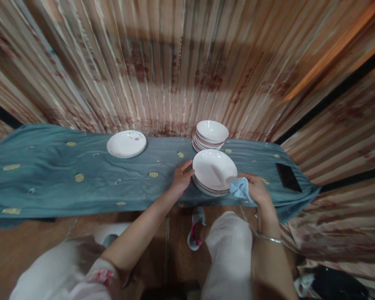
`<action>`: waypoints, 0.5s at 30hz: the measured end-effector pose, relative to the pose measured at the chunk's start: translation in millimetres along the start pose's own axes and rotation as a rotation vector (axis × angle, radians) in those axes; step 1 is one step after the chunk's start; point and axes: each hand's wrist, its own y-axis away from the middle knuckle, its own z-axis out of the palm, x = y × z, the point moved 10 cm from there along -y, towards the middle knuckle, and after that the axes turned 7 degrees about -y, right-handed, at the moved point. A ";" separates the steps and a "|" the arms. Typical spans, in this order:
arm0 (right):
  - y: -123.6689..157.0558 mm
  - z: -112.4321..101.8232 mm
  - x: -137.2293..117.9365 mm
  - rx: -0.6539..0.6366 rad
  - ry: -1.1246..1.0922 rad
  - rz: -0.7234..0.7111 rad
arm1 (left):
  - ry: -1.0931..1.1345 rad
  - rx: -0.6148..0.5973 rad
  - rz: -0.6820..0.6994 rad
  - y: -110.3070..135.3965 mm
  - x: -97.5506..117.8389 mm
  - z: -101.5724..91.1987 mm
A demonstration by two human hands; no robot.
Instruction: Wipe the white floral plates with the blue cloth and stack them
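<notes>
A stack of white plates (214, 171) rests near the front edge of a bench covered with a teal cloth (50, 179). My left hand (181, 178) grips the left rim of the stack's top plate, fingers curled on it. My right hand (256, 188) sits at the stack's right side, closed on a light blue rag (240, 188) that touches the plate rim. Behind the stack stands a pile of white bowls (211, 134). A single white plate with a small floral print (126, 143) lies apart to the left.
A black phone (288, 177) lies on the teal cloth at the right end. A striped, patterned curtain (175, 62) hangs right behind the bench. My knees and a foot in a sandal (195, 233) are below the bench edge, over a brown floor.
</notes>
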 end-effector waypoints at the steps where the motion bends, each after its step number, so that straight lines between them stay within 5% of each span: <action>1: -1.1 -0.2 1.3 -0.003 0.048 -0.005 | -0.023 0.007 0.000 -1.1 -3.3 0.1; 15: -2.2 -1.7 -0.6 -0.008 0.530 -0.024 | -0.276 -0.059 0.104 0.4 -18.6 13.7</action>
